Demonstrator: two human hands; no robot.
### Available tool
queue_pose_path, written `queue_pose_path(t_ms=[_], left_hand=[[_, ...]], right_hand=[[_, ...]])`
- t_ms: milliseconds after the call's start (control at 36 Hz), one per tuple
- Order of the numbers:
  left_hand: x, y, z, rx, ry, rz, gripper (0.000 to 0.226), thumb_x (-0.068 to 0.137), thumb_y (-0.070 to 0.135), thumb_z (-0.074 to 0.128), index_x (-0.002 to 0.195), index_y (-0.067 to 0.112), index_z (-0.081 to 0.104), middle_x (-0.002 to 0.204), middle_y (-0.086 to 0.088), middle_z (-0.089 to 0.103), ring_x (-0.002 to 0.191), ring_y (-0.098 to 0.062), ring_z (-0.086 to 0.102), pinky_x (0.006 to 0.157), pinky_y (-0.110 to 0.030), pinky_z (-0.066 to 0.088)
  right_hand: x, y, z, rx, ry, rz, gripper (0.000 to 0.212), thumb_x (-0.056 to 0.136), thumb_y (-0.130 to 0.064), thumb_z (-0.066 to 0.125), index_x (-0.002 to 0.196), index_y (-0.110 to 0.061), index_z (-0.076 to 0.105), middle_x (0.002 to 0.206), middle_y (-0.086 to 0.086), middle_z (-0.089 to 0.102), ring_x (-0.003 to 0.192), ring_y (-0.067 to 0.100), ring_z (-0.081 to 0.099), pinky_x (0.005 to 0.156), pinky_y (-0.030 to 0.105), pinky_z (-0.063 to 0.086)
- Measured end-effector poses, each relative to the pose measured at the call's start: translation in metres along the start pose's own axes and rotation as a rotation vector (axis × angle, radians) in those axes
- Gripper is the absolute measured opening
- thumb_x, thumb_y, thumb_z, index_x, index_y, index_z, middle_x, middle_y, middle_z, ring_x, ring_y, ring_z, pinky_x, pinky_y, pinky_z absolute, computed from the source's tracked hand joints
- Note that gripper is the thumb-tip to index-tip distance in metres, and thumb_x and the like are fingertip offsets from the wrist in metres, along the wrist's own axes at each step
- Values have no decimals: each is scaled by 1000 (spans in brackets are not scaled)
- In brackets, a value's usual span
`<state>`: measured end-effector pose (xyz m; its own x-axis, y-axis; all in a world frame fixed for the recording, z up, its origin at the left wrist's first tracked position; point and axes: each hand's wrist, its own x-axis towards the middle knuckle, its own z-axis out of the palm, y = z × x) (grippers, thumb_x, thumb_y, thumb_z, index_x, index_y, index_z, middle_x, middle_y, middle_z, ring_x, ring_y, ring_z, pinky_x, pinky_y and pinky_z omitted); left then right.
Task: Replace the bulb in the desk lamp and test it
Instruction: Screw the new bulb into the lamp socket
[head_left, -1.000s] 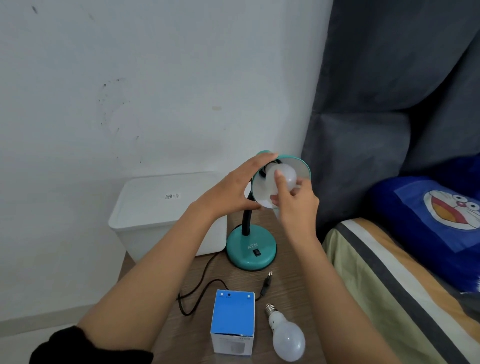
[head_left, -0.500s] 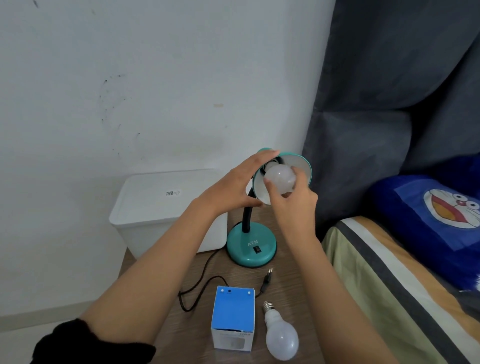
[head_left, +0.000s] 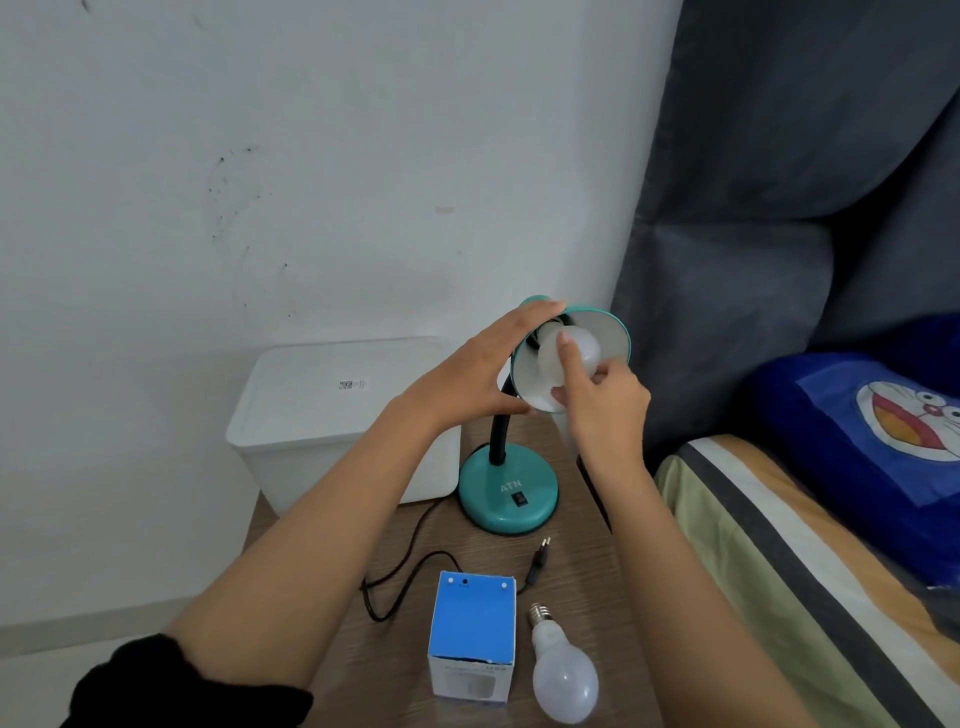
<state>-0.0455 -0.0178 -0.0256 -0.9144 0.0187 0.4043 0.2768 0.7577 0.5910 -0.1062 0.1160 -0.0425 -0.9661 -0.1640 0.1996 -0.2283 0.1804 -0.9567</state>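
A teal desk lamp stands on a wooden bedside table, its round base (head_left: 506, 493) carrying a black switch. Its shade (head_left: 608, 338) is tilted toward me. My left hand (head_left: 467, 374) grips the back and rim of the shade. Inside the shade sits a white bulb (head_left: 587, 353), and my right hand (head_left: 602, 400) has its fingers closed around it. A second white bulb (head_left: 563, 675) lies loose on the table in front, beside a blue and white bulb box (head_left: 472, 634). The lamp's black plug (head_left: 540, 553) lies unplugged on the table.
A white lidded plastic bin (head_left: 332, 410) stands left of the lamp against the wall. The black cord (head_left: 405, 566) loops across the wooden table (head_left: 582, 525). A bed with a striped sheet (head_left: 779, 561) and a blue cartoon pillow (head_left: 883, 441) is at the right, with dark curtains behind.
My right hand's fingers have shifted around the bulb in the shade, turning on it. My left hand has stayed on the shade. The view has shifted slightly.
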Motion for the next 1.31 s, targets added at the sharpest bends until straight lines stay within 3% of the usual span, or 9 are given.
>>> queue_pose_path(t_ms=[139,222,333,472,639,833,1000,1139,1306], left_hand=[[2,0,1,0,-7,2,94,70,9,79,145,28,25,143,19,30,134,4,30,112,-20,31],[2,0,0,2,-10,-4,94,70,9,80,145,29,25,143,20,30,134,4,30,112,-21,31],[1,1,-1,-2,-5,-11,91,72,12,78,145,27,25,142,21,28,131,8,29,111,-14,28],[2,-1,0,11,-1,3,94,70,9,79,144,30,25,148,12,31,136,1,30,113,-26,32],[1,1,-1,-12,-5,-13,94,71,11,79,145,30,24,145,18,30,135,3,30,113,-22,30],[1,1,-1,-9,-4,-2,94,71,10,79,145,30,25,142,18,31,133,3,32,111,-20,32],[1,2,-1,-27,-5,-9,92,72,12,78,145,29,25,144,17,31,133,4,31,112,-17,30],[2,0,0,-8,0,7,94,71,8,79,145,29,24,145,16,30,136,0,31,113,-27,33],[2,1,1,-12,5,3,92,72,8,78,145,27,25,149,9,31,135,0,31,113,-25,31]], right_hand=[[-6,-4,2,-135,-60,-194,65,77,-44,67,129,-15,42,127,12,51,115,25,52,95,37,45],[-6,-2,3,-133,-33,-199,54,76,-43,69,118,-16,49,117,12,57,104,26,59,87,36,51],[0,-1,2,-6,-66,9,57,81,-61,52,99,-7,57,91,13,69,67,9,67,53,4,45],[-4,-5,5,-112,-113,-111,69,69,-46,71,124,-16,42,122,6,52,106,26,59,91,39,49],[-2,-4,4,17,-105,31,55,79,-57,58,104,-8,54,92,8,68,80,22,71,76,35,56],[-3,-3,3,-133,-91,-187,61,77,-34,70,125,-11,42,124,11,52,109,26,56,91,41,49],[-1,-4,5,-49,-106,11,72,71,-66,58,113,-8,50,107,13,63,94,30,66,82,41,54],[-6,-2,3,-147,-77,-239,68,76,-26,72,133,-13,37,132,11,43,118,23,47,84,19,35],[-4,-2,3,-145,-68,-220,64,74,-41,73,122,-9,45,110,13,61,96,27,62,80,37,54]])
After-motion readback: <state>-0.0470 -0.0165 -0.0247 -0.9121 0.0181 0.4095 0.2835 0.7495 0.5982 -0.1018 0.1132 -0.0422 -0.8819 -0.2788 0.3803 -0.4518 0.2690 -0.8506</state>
